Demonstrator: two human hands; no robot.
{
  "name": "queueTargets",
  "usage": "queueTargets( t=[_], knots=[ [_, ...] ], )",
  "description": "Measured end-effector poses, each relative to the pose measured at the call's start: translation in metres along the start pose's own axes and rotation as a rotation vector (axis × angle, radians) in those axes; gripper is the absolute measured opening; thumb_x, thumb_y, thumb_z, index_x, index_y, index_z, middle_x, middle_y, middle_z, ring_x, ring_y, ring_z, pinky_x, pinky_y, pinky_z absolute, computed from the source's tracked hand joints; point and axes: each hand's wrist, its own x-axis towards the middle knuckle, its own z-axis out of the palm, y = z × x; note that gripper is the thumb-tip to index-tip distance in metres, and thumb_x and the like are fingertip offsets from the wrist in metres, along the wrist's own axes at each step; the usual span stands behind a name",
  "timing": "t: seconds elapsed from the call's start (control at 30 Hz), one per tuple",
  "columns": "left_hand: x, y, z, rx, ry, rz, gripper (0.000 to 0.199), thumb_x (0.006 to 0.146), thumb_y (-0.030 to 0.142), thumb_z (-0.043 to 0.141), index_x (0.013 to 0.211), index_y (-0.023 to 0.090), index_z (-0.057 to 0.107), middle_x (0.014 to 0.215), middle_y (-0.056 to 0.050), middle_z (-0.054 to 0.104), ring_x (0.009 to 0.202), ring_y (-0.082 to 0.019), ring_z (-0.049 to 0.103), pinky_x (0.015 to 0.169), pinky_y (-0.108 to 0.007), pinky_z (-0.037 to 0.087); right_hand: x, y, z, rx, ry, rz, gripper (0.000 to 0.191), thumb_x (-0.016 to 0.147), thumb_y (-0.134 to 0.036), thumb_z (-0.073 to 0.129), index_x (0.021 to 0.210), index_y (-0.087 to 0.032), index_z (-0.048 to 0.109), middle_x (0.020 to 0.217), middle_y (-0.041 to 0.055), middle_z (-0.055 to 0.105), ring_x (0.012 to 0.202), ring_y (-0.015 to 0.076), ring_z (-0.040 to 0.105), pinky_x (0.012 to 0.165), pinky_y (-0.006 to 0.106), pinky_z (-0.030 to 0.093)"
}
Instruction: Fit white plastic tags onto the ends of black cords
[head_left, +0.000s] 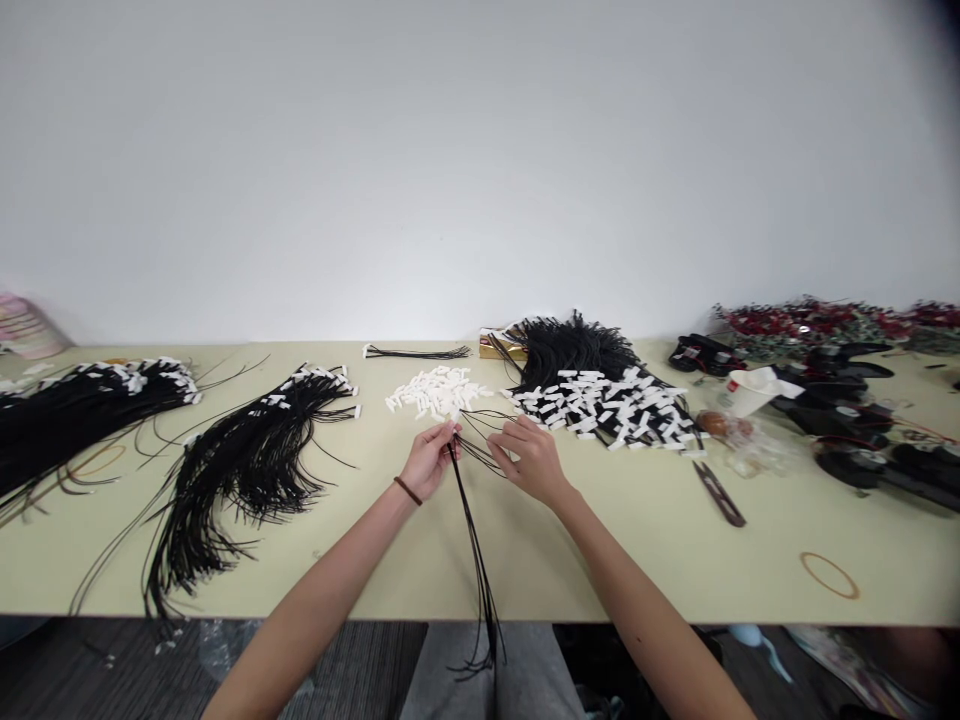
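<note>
A bundle of thin black wires (472,545) hangs from my left hand (429,458) down over the table's front edge. The fingers of that hand are pinched round the bundle's upper end, where a small white piece shows at the fingertips. My right hand (531,455) is beside it on the right, its fingertips drawn together at several looped black wires (484,440) that run across to my left hand. Just beyond both hands lies a loose pile of small white connectors (439,390) on the pale table (405,590).
Black wire bunches with white ends (262,450) lie at the left. A large heap of connector-tipped wires (622,405) sits back right. Further right are small snips (718,493), a white paper cup (757,390), a rubber band (829,575) and black devices (847,410).
</note>
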Motion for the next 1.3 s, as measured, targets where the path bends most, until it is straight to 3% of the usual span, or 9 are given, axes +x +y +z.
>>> queueTargets(
  t=[0.37, 0.67, 0.8, 0.93, 1.07, 1.3],
  knots=[
    [0.001, 0.0, -0.002, 0.03, -0.026, 0.026, 0.029, 0.058, 0.036, 0.075, 0.07, 0.011, 0.065, 0.057, 0.001, 0.054, 0.048, -0.006, 0.046, 0.049, -0.021, 0.038, 0.0, 0.001, 0.0, 0.086, 0.002, 0.037, 0.016, 0.085, -0.019, 0.046, 0.077, -0.019, 0.06, 0.064, 0.0019, 0.052, 0.064, 0.0139, 0.04, 0.062, 0.027, 0.035],
    [0.001, -0.002, -0.003, 0.182, -0.077, 0.082, 0.032, 0.063, 0.042, 0.07, 0.067, 0.012, 0.063, 0.054, 0.0, 0.053, 0.047, -0.008, 0.046, 0.046, -0.022, 0.036, -0.001, 0.001, 0.003, 0.074, 0.048, 0.12, 0.014, 0.084, -0.02, 0.047, 0.075, -0.018, 0.058, 0.063, 0.0015, 0.049, 0.064, 0.0143, 0.04, 0.063, 0.027, 0.036],
    [-0.003, -0.003, 0.001, 0.277, -0.129, 0.065, 0.034, 0.064, 0.045, 0.068, 0.067, 0.011, 0.063, 0.049, 0.001, 0.052, 0.044, -0.009, 0.046, 0.045, -0.023, 0.036, -0.001, -0.004, 0.003, 0.03, 0.101, 0.115, 0.011, 0.082, -0.02, 0.05, 0.073, -0.019, 0.055, 0.081, 0.0059, 0.056, 0.077, 0.0172, 0.045, 0.069, 0.031, 0.04],
    [-0.008, -0.004, 0.005, 0.324, -0.211, 0.017, 0.035, 0.062, 0.046, 0.069, 0.067, 0.011, 0.063, 0.053, 0.001, 0.052, 0.044, -0.01, 0.047, 0.046, -0.024, 0.037, 0.0, -0.007, 0.005, 0.142, 0.028, 0.066, 0.012, 0.083, -0.014, 0.044, 0.076, -0.019, 0.051, 0.104, 0.0076, 0.057, 0.095, 0.0194, 0.049, 0.081, 0.037, 0.043],
    [-0.008, -0.005, 0.004, 0.336, -0.24, 0.008, 0.034, 0.062, 0.045, 0.069, 0.065, 0.011, 0.063, 0.054, 0.0, 0.053, 0.044, -0.01, 0.047, 0.045, -0.024, 0.036, 0.0, -0.006, 0.009, 0.26, -0.034, 0.064, 0.013, 0.085, -0.011, 0.039, 0.078, -0.02, 0.047, 0.104, 0.0077, 0.058, 0.096, 0.0181, 0.051, 0.081, 0.036, 0.045],
    [-0.007, -0.006, 0.002, 0.36, -0.277, 0.006, 0.034, 0.063, 0.044, 0.068, 0.066, 0.011, 0.064, 0.052, 0.001, 0.052, 0.043, -0.01, 0.047, 0.046, -0.025, 0.036, -0.004, -0.001, 0.013, 0.249, -0.059, 0.064, 0.014, 0.085, -0.01, 0.037, 0.078, -0.019, 0.045, 0.106, 0.0078, 0.057, 0.088, 0.0163, 0.052, 0.077, 0.034, 0.046]
  ],
)
